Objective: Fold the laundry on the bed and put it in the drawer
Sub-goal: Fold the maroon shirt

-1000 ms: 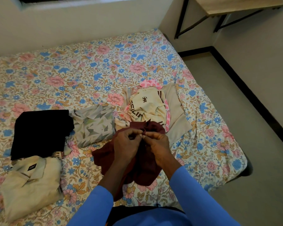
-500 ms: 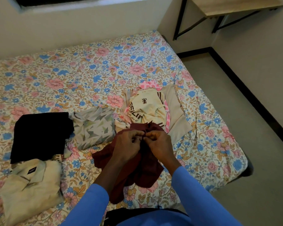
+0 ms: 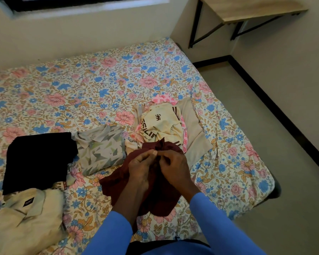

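Maroon garment (image 3: 160, 196), crumpled, runs lengthwise near-to-far, its far end pinched by left hand (image 3: 140, 167) and right hand (image 3: 174, 167)

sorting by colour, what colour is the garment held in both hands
Dark maroon garment, pinched by both hands; head view shows it.

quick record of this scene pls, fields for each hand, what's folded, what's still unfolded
left hand: pinches maroon garment
right hand: pinches the same garment
folded: black garment, grey patterned shirt, cream shirt
unfolded: pile beyond the hands
surface: floral bed
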### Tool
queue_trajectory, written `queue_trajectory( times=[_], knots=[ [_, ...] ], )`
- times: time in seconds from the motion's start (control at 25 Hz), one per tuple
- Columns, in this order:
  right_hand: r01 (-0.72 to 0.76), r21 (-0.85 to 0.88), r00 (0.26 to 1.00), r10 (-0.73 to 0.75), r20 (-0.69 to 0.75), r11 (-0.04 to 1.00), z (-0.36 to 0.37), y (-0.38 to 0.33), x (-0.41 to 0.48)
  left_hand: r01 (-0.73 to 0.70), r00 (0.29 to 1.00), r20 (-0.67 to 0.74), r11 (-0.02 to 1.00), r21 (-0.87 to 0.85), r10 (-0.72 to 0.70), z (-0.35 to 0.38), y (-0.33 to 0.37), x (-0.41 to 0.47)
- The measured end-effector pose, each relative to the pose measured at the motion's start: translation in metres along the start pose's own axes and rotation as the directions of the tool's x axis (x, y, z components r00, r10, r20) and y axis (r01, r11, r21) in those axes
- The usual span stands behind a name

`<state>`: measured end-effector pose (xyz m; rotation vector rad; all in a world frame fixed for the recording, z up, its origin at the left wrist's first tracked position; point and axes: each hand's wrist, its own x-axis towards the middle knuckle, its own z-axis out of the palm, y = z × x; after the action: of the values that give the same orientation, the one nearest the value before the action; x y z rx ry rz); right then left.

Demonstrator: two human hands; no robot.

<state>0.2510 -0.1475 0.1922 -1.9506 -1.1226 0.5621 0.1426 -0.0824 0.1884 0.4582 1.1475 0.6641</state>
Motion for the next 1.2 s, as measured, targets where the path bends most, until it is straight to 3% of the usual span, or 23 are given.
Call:
queue_trajectory(
  times=[0.12, 0.2, 0.44, 0.52, 0.68, 0.8, 0.92, 1.04, 1.2],
  knots=[
    [-0.279, 0.340, 0.960, 0.255, 0.113, 0.898, -0.010, 0.004, 0.007, -0.113, 0.994, 0.026, 0.977, 0.181, 0.110, -0.004, 0.003, 0.006],
    [-0.390, 0.471, 0.921, 0.326, 0.215, 0.791, -0.012, 0.006, 0.010, -0.145, 0.987, 0.104, 0.967, 0.208, 0.125, -0.008, 0.006, 0.007],
    [-0.329, 0.321, 0.933, 0.254, 0.253, 0.888, -0.008, 0.010, 0.020, -0.224, 0.966, 0.179, 0.946, 0.236, 0.185, -0.012, 0.015, 0.006],
    [-0.357, 0.422, 0.926, 0.254, 0.280, 0.833, -0.006, 0.010, 0.019, -0.293, 0.952, 0.169, 0.915, 0.277, 0.254, -0.013, 0.018, 0.006],
    [-0.456, 0.650, 0.888, 0.361, 0.285, 0.608, -0.005, 0.010, 0.016, -0.432, 0.902, 0.196, 0.790, 0.436, 0.385, -0.007, 0.019, 0.003],
    [-0.536, 0.701, 0.838, 0.398, 0.374, 0.471, -0.006, 0.011, 0.013, -0.510, 0.860, 0.309, 0.673, 0.537, 0.405, -0.005, 0.022, 0.004],
    [-0.566, 0.700, 0.817, 0.410, 0.405, 0.436, -0.010, 0.012, 0.012, -0.574, 0.819, 0.445, 0.511, 0.640, 0.362, -0.007, 0.028, 0.009],
    [-0.617, 0.676, 0.784, 0.391, 0.482, 0.403, -0.018, 0.013, 0.015, -0.579, 0.809, 0.518, 0.528, 0.621, 0.277, -0.008, 0.032, 0.012],
    [-0.668, 0.638, 0.743, 0.377, 0.553, 0.382, -0.021, 0.019, 0.015, -0.556, 0.823, 0.505, 0.553, 0.621, 0.260, -0.007, 0.029, 0.009]
  ],
)
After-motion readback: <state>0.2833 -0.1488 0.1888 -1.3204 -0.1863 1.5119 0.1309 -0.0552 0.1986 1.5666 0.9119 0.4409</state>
